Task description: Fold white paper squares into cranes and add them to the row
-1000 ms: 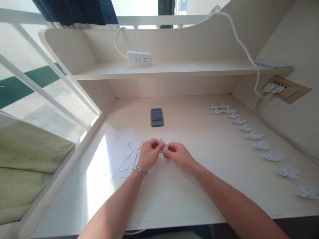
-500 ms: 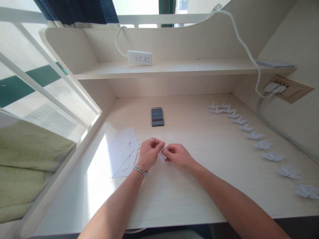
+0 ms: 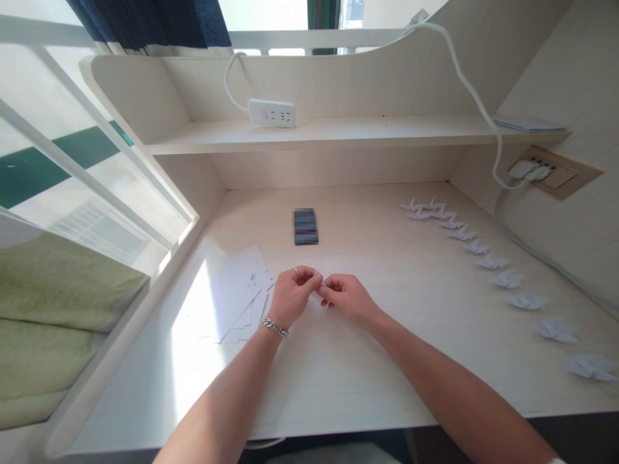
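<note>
My left hand [image 3: 291, 296], with a ring and a chain bracelet, and my right hand [image 3: 347, 298] meet over the middle of the pale wooden desk [image 3: 338, 380]. Both pinch a small folded piece of white paper [image 3: 318, 293], which the fingers mostly hide. A loose stack of white paper sheets [image 3: 232, 298] lies just left of my left hand. A dark phone [image 3: 305, 227] lies flat on the desk beyond my hands.
Several white paper cranes [image 3: 505, 279] run in a curved row along the desk's right side. A white power strip [image 3: 271, 113] sits on the shelf above, its cable running to a wall socket [image 3: 554, 172] at right. A window and green bedding are at left.
The paper piece, sticking up between my fingertips a second ago, is now tucked lower and mostly covered. Both hands have shifted slightly and closed tighter around it.
</note>
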Tool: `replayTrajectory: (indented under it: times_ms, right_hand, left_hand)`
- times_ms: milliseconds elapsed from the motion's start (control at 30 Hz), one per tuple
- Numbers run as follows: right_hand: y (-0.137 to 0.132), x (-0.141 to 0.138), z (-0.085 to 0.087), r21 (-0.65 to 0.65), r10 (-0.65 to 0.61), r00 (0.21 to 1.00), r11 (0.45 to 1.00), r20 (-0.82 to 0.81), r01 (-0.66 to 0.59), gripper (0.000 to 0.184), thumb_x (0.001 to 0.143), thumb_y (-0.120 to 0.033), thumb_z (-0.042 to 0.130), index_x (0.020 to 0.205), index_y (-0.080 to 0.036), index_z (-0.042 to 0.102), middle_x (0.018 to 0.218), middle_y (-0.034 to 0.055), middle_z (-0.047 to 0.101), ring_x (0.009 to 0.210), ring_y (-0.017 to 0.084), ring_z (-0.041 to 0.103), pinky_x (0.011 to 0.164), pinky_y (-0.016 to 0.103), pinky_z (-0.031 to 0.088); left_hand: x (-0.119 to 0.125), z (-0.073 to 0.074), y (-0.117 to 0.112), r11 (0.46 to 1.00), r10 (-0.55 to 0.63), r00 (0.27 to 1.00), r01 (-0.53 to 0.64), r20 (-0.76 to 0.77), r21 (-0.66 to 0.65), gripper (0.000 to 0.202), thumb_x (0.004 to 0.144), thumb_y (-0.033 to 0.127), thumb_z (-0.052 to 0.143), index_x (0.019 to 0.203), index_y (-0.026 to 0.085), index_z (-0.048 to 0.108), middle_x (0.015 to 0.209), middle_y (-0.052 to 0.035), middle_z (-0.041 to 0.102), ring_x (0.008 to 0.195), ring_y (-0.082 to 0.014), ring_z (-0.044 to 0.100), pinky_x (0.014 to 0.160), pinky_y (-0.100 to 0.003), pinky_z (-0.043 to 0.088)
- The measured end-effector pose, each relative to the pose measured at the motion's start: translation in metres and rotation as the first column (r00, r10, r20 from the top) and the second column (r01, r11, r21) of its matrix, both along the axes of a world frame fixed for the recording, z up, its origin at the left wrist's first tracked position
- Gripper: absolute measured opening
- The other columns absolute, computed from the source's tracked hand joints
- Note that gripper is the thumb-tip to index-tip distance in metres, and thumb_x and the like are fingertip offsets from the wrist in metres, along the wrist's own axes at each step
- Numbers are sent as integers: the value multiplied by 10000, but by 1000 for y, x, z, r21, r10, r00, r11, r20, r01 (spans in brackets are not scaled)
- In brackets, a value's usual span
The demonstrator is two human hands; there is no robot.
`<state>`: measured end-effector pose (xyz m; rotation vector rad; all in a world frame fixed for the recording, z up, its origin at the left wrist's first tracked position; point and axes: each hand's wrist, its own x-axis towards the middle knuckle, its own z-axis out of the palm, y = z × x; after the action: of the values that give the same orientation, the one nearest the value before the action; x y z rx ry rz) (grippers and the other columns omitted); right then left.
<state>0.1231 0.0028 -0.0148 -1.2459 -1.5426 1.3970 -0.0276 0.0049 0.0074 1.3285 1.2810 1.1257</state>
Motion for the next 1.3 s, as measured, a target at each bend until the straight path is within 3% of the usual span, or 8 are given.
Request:
replayTrajectory:
  times_ms: [300,433,533,667,867,967,1033,1300]
  right_hand:
    - [19,4,10,-92,1,998,996,-69,-7,328,759,-468,668,652,-173,575,612,13,624,605,140,611,566,245,457]
    - [23,3,6,-28,-70,990,997,-119,67,296,771,-462,642,705,-175,605,665,14,632,628,136,611,561,236,456]
    - [22,2,0,-4,-100,990,995,-104,100,286,766,-440,642,666,-177,589,577,2,601,552,128,568,558,249,448]
    - [16,2,-1,-44,-72,991,997,-114,67,254,760,-407,644,661,-178,597,558,1,598,536,131,556,557,257,442]
    - [8,1,3,-75,-10,995,997,-100,3,223,759,-370,653,658,-175,610,578,-1,611,556,129,567,594,261,448]
    - [10,3,2,-68,-61,987,996,-147,51,264,765,-414,653,669,-172,616,572,3,610,554,130,559,586,260,448]
    - [11,6,2,-48,-55,990,998,-127,49,282,775,-431,647,674,-170,619,577,7,613,560,130,560,584,257,445]
    - [7,1,6,-15,-53,996,999,-69,52,311,797,-452,620,656,-178,577,604,24,639,577,144,600,594,270,482]
  left_hand:
    - [7,4,23,1000,20,1000,-20,5,12,214,686,352,715,663,143,670,620,-16,639,594,-137,557,584,-252,429]
    - [10,-5,30,997,61,996,-64,59,41,201,662,338,731,657,148,664,617,-4,627,601,-130,542,602,-251,418]
    - [12,-14,29,996,89,992,-90,93,11,210,655,349,735,648,150,666,617,-4,630,605,-130,538,614,-254,410]
    - [11,-21,29,994,108,987,-107,121,-16,258,666,394,739,636,151,660,589,5,603,569,-115,505,576,-244,384]
    - [-4,-12,32,972,234,940,-223,248,-74,367,688,501,726,681,147,630,587,14,558,532,-91,484,539,-228,393]
    - [-4,-7,24,991,71,978,-47,198,-125,402,698,520,712,825,138,698,701,-32,642,593,-116,551,577,-248,437]
    - [0,-6,17,998,-4,997,9,79,-64,335,673,452,749,785,139,708,691,-36,661,605,-126,558,591,-252,435]
    - [7,-7,12,982,163,985,-157,-52,106,186,726,344,688,727,158,685,686,-33,690,653,-159,606,639,-269,460]
